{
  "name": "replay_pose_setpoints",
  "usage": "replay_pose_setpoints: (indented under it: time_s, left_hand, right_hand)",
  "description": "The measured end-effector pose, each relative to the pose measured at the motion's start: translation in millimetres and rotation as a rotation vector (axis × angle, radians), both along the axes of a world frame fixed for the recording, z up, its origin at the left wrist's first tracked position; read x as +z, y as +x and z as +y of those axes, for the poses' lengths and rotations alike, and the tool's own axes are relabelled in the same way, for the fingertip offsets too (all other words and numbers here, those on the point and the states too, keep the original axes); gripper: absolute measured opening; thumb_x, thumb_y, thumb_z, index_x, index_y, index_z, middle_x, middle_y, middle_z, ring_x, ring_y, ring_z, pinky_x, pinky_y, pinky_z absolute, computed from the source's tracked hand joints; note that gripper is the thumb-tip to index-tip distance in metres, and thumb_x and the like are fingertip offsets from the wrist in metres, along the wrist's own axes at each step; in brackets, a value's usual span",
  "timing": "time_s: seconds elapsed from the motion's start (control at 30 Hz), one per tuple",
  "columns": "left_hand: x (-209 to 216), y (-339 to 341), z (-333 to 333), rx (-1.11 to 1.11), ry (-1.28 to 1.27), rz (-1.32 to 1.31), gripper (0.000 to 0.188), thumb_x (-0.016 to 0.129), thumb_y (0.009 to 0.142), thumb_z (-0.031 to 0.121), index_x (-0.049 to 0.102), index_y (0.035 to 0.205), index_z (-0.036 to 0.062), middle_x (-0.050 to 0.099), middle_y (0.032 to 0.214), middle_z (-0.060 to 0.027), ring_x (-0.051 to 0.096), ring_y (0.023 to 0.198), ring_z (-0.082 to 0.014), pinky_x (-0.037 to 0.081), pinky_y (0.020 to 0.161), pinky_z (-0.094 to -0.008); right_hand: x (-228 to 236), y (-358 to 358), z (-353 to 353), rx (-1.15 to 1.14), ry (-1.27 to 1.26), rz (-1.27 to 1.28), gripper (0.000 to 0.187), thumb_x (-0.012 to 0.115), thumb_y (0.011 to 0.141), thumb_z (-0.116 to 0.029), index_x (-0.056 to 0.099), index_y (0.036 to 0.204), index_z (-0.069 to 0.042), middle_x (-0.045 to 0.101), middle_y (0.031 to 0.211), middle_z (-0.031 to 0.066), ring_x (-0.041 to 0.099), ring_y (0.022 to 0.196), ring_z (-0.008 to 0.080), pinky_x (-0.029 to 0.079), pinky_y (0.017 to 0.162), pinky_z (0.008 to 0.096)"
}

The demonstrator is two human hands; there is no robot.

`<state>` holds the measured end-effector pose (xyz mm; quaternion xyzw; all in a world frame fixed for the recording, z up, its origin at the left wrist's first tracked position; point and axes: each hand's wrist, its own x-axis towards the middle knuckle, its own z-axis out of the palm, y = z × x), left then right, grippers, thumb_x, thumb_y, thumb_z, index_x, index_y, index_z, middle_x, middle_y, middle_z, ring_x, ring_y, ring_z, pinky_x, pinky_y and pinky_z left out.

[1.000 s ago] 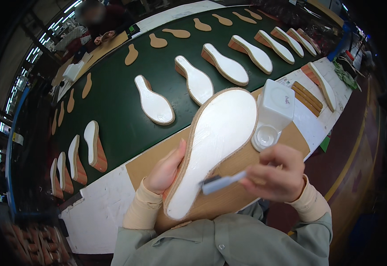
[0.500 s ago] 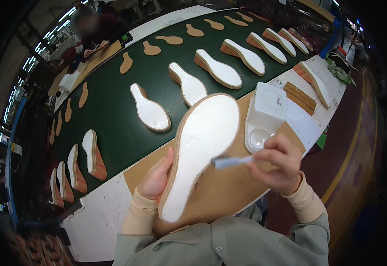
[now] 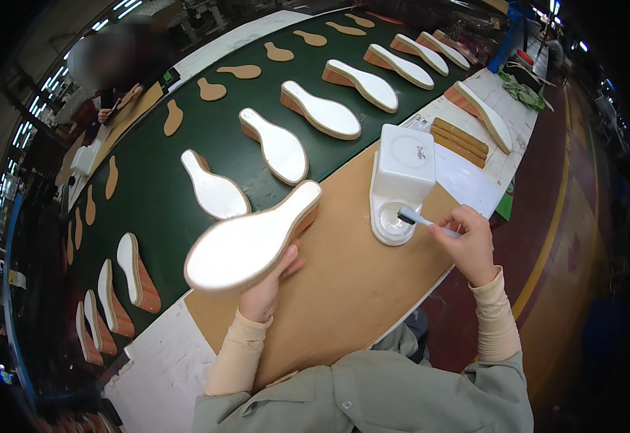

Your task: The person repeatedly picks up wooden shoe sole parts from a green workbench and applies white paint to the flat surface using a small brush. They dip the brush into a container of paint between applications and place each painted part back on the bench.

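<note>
Right fingers (image 3: 465, 216) close together, left fingers (image 3: 289, 263) curved

Grey-green work shirt (image 3: 430, 390), small round button (image 3: 347, 405) down front; cream undersleeves (image 3: 497, 325), snug, lightly wrinkled.

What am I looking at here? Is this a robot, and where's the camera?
No robot: these are a person's own bare hands. The camera is worn on their head, looking down through a wide fisheye lens, so straight edges look bent. The left hand holds a white-topped wedge sole. The right hand holds a small brush, its bristles at the round cup of a white container on a brown sheet. On the green surface beyond lie more wedge soles and flat tan sole-shaped pieces.
</note>
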<state>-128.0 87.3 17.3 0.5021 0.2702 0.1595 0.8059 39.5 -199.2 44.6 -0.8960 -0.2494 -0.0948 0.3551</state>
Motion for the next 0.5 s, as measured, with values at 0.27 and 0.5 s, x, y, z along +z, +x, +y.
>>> replay_pose_setpoints:
  time_s: [0.27,0.5]
  left_hand:
    - [-25.4,-30.5,-6.6,-0.182,-0.162,-0.315,0.069,0.057,0.101,0.017,0.019,0.158,0.0206,0.043,0.148,-0.0194,0.057,0.123,-0.0416,0.056,0.098,-0.0427]
    - [-23.0,-47.4,0.5,-0.364,-1.112,-0.467,0.101,0.051,0.087,0.071,0.012,0.159,0.0109,0.014,0.159,-0.0315,0.022,0.141,-0.0586,0.025,0.109,-0.0737]
  right_hand:
    - [-14.8,1.9,10.1,0.02,-0.128,-0.142,0.022,0.079,0.075,-0.024,0.067,0.073,-0.007,0.054,0.071,0.0078,0.057,0.063,0.0252,0.045,0.055,0.0378]
    - [-16.6,3.4,16.8,0.037,-0.186,-0.232,0.02,0.079,0.076,-0.025,0.066,0.076,-0.01,0.054,0.076,0.007,0.058,0.063,0.0267,0.044,0.054,0.039]
